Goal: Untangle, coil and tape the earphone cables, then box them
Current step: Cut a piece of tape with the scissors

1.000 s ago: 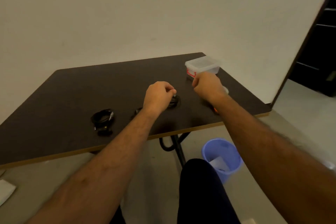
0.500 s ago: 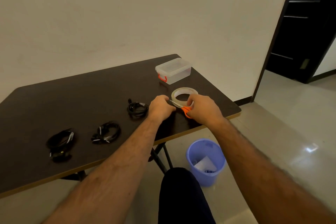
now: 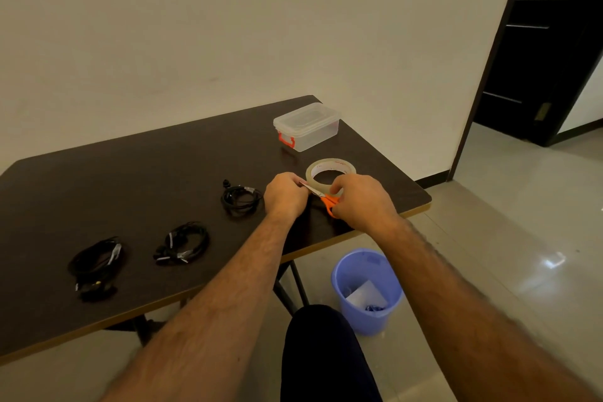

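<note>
Three coiled black earphone cables lie on the dark table: one at the left, one in the middle, one nearest my hands. My right hand grips orange-handled scissors whose blades point left. My left hand pinches a strip of clear tape pulled from the tape roll, at the scissor blades. A clear lidded plastic box with a red latch stands at the table's far right corner.
A blue waste bin with scraps stands on the floor under the table's right edge. My dark-clothed knee is below. A dark open doorway lies to the right. A plain wall backs the table.
The view swung right. A second ago my hands were at a cable coil; now the right holds the scissors and the left holds tape at the roll.
</note>
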A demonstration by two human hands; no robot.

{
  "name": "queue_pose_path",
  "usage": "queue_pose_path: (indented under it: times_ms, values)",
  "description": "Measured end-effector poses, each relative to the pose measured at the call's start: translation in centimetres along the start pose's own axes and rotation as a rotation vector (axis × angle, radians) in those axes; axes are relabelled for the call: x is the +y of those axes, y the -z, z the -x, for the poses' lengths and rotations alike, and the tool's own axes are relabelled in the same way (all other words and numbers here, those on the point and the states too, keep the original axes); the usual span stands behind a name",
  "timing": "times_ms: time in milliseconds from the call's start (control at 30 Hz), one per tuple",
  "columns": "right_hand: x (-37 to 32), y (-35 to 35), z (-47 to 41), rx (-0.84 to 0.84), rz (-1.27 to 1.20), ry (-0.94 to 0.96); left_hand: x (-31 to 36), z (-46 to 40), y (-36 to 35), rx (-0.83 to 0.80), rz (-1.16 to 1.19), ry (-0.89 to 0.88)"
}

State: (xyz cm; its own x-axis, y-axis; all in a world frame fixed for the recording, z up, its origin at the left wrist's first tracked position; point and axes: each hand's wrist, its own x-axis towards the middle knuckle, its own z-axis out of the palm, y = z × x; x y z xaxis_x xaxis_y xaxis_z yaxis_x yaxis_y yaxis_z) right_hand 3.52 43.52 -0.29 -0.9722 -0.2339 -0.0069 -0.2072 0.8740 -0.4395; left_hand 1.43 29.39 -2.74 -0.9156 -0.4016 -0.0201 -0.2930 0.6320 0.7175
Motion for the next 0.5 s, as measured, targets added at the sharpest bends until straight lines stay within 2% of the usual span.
queue_pose_path:
  times_ms: [200, 367, 433, 500]
  values:
    - [-0.3, 0.2, 0.0, 0.016, -0.096, 0.000, 0.3, 0.4, 0.2, -0.023, -0.021, -0.004]
    - [0.5, 0.7, 0.1, -0.117, -0.523, -0.108, 0.2, 0.9, 0.4, -0.034, -0.033, -0.027]
    - [1.3, 1.1, -0.1, -0.071, -0.663, -0.090, 0.0, 0.9, 0.4, -0.043, -0.016, -0.035]
    - [1.8, 1.2, -0.5, 0.083, -0.669, -0.067, -0.1, 0.9, 0.3, -0.050, 0.015, -0.032]
